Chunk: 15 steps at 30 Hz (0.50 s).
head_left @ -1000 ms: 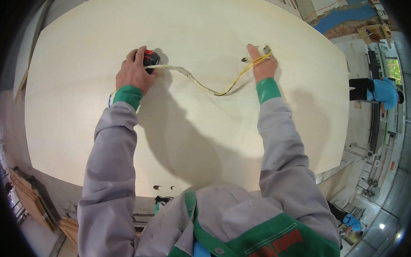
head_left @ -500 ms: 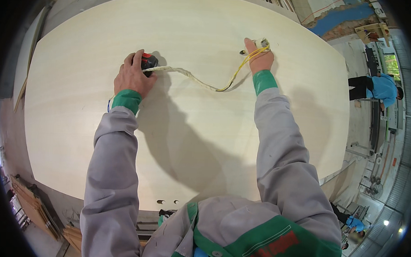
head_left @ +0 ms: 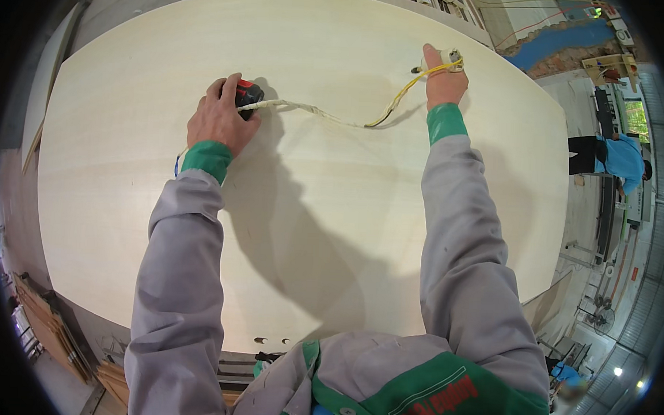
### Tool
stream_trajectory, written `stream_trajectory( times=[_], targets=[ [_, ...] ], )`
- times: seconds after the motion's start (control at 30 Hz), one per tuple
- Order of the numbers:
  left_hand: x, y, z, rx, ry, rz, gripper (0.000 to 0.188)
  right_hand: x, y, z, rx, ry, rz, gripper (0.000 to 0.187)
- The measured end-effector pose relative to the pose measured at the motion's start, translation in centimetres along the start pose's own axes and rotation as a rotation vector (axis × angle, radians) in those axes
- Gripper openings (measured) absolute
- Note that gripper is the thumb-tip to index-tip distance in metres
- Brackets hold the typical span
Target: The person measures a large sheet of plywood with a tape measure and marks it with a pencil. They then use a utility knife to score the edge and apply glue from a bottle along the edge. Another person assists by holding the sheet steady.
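Observation:
My left hand (head_left: 219, 121) is curled over a red-and-black block (head_left: 248, 95), which looks like a power-tool battery pack, on a large pale wood panel (head_left: 127, 200). From beside the block a cable wrapped in whitish tape (head_left: 306, 108) runs right, changing to loose yellow wires (head_left: 403, 94). My right hand (head_left: 446, 87) grips a short whitish cylindrical tool (head_left: 452, 56) over the panel's far right part. The wires end at this tool, and a small dark tip sticks out on its left. My fingers hide much of both things.
Two small oval holes (head_left: 271, 341) pierce the panel near its front edge. Stacked boards (head_left: 53, 329) stand at the lower left. A person in a blue shirt (head_left: 619, 163) is beyond the right edge, and another blue-clothed person (head_left: 566, 373) is at the lower right.
My right hand has moved right and farther away with the whitish tool, and the cable has followed it. My left hand and the block have shifted only slightly.

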State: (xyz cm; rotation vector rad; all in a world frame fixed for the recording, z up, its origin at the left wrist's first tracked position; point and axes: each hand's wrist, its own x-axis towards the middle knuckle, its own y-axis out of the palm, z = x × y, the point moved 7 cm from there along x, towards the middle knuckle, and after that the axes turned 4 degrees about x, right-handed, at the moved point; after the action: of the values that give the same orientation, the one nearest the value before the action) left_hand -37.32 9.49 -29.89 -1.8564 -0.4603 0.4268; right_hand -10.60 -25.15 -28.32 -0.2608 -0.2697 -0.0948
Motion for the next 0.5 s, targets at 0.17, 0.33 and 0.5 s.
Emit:
stream_trajectory(
  times=[0.17, 0.33, 0.5],
  targets=[
    [0.4, 0.9, 0.3, 0.010, 0.000, 0.016, 0.074, 0.4, 1.1, -1.6, -0.142, 0.025, -0.006, 0.046],
    [0.5, 1.6, 0.7, 0.005, -0.020, 0.022, 0.074, 0.7, 1.2, -1.9, 0.160, -0.037, -0.051, 0.054],
    [0.7, 2.4, 1.0, 0.011, -0.006, -0.006, 0.073, 1.3, 1.7, -2.7, -0.149, 0.065, -0.021, 0.044]
  ],
)
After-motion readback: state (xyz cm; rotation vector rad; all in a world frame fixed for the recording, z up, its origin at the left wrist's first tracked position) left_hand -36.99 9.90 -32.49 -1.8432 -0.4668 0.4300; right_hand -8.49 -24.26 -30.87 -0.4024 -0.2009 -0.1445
